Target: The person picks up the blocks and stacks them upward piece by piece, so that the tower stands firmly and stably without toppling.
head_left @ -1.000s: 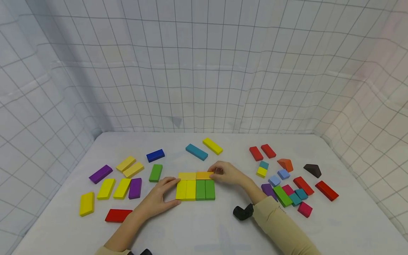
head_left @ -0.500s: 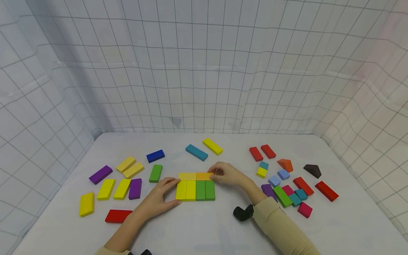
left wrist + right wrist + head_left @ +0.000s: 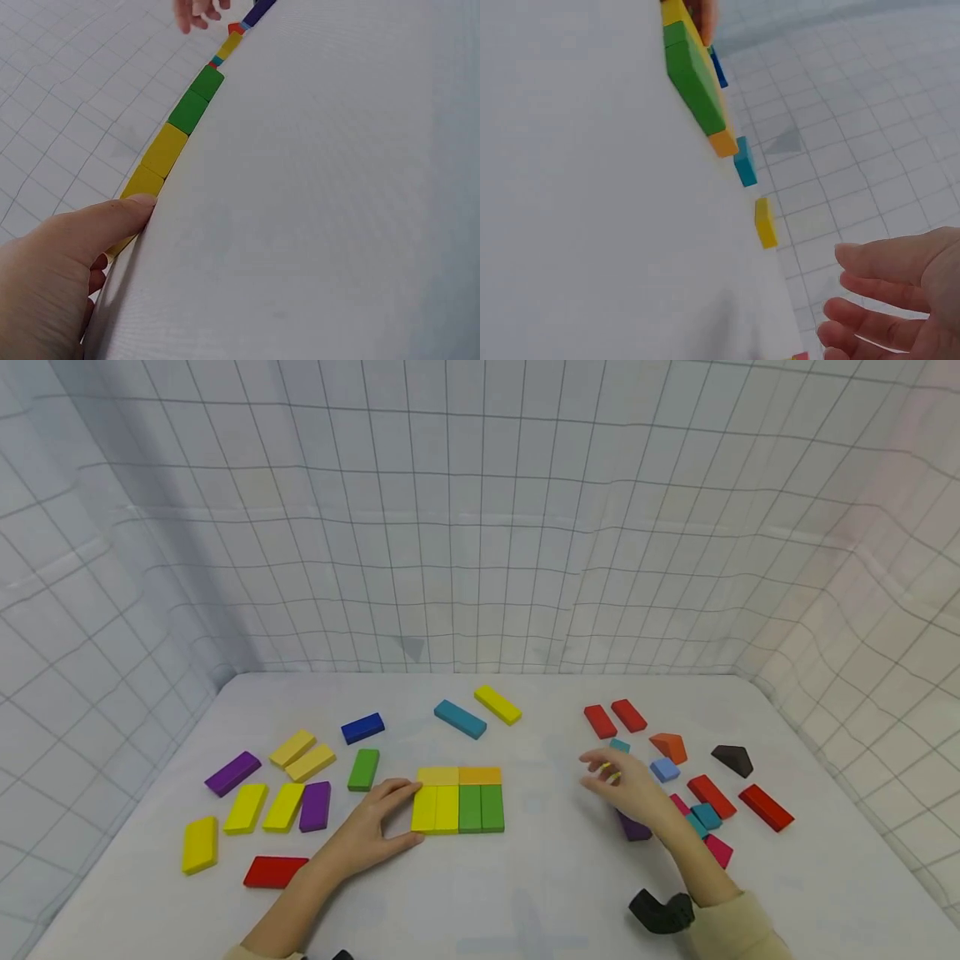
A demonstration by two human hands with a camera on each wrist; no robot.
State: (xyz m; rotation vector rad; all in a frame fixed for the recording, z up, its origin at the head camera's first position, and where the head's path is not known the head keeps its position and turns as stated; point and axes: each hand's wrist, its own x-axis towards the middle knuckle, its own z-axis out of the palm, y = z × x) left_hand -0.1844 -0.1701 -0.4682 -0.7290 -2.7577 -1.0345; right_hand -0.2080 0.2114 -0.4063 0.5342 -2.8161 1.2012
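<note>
A flat group of blocks lies mid-table: two yellow blocks [image 3: 435,808] and two green blocks [image 3: 482,807] side by side, with a yellow block [image 3: 438,775] and an orange block [image 3: 480,774] across their far ends. My left hand [image 3: 405,812] rests on the table with straight fingers, its thumb and forefinger touching the left yellow block's side; the left wrist view shows the thumb [image 3: 112,217] against that yellow block [image 3: 142,182]. My right hand [image 3: 603,775] hovers empty with loose fingers over the right-hand pile, near a small yellow and teal piece [image 3: 617,758].
Loose blocks lie on the white table [image 3: 525,893]: several yellow [image 3: 247,807], purple [image 3: 233,773], blue [image 3: 363,727], green [image 3: 363,769] and red [image 3: 275,871] at left; teal [image 3: 460,718] and yellow [image 3: 497,704] behind; red [image 3: 765,807], an orange wedge [image 3: 670,747] and a dark wedge [image 3: 733,760] at right. Grid-patterned cloth walls enclose the table.
My right hand has let go of the orange block and moved right, up off the table, over the right-hand pile. The left hand and the block group have stayed put.
</note>
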